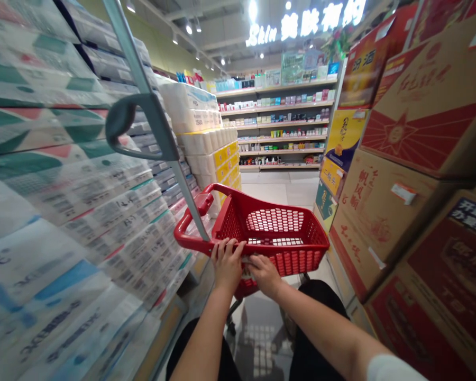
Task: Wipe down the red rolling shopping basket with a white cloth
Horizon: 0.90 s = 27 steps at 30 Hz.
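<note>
A red plastic shopping cart with a perforated basket stands in front of my knees, turned sideways. My left hand has its fingers hooked over the near rim, close to where the grey handle post meets the cart. Just right of it, my right hand is bent against the basket's outer side, fingers curled inward. Between the two hands shows a small pale patch; whether it is a label or a cloth I cannot tell. My fingertips partly hide it. A grey looped handle rises at the upper left.
Packs of tissue are stacked high along the left. Toilet roll packs stand beyond the cart. Cardboard cartons wall in the right side. Shelves of skincare goods close off the aisle ahead, past a strip of pale floor.
</note>
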Motion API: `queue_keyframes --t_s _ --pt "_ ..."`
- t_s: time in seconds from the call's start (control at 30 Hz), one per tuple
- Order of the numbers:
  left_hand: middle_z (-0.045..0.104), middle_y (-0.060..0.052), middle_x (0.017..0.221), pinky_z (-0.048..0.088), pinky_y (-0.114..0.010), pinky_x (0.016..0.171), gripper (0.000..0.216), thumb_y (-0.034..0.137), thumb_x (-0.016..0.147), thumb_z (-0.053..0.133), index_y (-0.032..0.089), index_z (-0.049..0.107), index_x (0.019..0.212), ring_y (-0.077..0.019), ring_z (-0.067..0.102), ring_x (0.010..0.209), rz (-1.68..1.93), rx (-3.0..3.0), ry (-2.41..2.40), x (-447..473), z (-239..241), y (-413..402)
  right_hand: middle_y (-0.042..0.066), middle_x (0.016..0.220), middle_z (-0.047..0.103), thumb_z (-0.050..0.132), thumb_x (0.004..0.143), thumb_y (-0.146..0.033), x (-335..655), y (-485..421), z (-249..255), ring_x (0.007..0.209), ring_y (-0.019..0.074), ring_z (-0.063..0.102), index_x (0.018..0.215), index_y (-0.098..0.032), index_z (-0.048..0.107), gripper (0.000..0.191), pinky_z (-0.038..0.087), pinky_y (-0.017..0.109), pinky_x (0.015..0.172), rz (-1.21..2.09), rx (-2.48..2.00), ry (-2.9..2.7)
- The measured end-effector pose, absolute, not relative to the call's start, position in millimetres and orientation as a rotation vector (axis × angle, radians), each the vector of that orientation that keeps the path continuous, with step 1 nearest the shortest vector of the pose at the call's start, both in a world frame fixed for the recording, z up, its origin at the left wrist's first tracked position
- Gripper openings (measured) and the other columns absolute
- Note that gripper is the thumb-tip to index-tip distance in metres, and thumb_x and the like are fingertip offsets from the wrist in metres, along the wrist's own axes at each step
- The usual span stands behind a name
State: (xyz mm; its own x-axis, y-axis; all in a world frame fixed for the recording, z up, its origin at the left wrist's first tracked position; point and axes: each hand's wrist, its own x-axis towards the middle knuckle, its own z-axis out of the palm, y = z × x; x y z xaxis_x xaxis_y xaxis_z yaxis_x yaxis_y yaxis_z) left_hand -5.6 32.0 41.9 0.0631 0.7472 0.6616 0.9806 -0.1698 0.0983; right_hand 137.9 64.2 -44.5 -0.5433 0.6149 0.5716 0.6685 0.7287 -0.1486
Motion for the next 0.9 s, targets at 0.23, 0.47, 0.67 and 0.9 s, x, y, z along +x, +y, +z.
queue_keyframes --t_s 0.23,0.47,0.67,0.9 --pt "0.060 -0.003 0.124 0.019 -0.047 0.113 0.036 0.022 0.087 0.050 0.035 0.064 0.118 -0.0268 0.042 0.125 -0.836 -1.957 -1.727 -7.1 39.8 33.1 0.004 0.111 0.063 0.050 0.093 -0.023 125.4 66.8 -33.2 0.095 0.0219 0.052 0.100 -0.025 0.069 0.020 0.047 0.033 0.080 -0.096 -0.904 -2.387" --pt "0.060 -0.005 0.123 0.019 -0.048 0.113 0.038 0.020 0.087 0.048 0.034 0.063 0.119 -0.0265 0.041 0.126 -0.827 -1.967 -1.716 -5.8 41.7 27.4 0.007 0.101 0.063 0.056 0.088 -0.020 132.5 64.4 -28.3 0.092 0.0219 0.052 0.089 -0.022 0.070 0.015 0.046 0.032 0.076 -0.118 -0.961 -2.402" --pt "0.058 -0.003 0.125 0.018 -0.048 0.114 0.041 0.016 0.085 0.049 0.033 0.062 0.120 -0.0262 0.040 0.126 -0.802 -1.968 -1.730 -4.0 41.2 25.3 0.008 0.098 0.062 0.054 0.089 -0.020 146.8 61.0 -27.7 0.089 0.0209 0.051 0.086 -0.019 0.070 0.016 0.045 0.031 0.076 -0.137 -1.033 -2.440" --pt "0.058 -0.003 0.125 0.017 -0.048 0.114 0.045 0.013 0.084 0.047 0.034 0.061 0.121 -0.0264 0.039 0.127 -0.801 -1.971 -1.733 -2.8 41.0 19.7 0.007 0.093 0.062 0.056 0.085 -0.016 161.5 53.0 -14.4 0.086 0.0210 0.052 0.080 -0.020 0.069 0.014 0.045 0.031 0.074 -0.091 -1.050 -2.380"
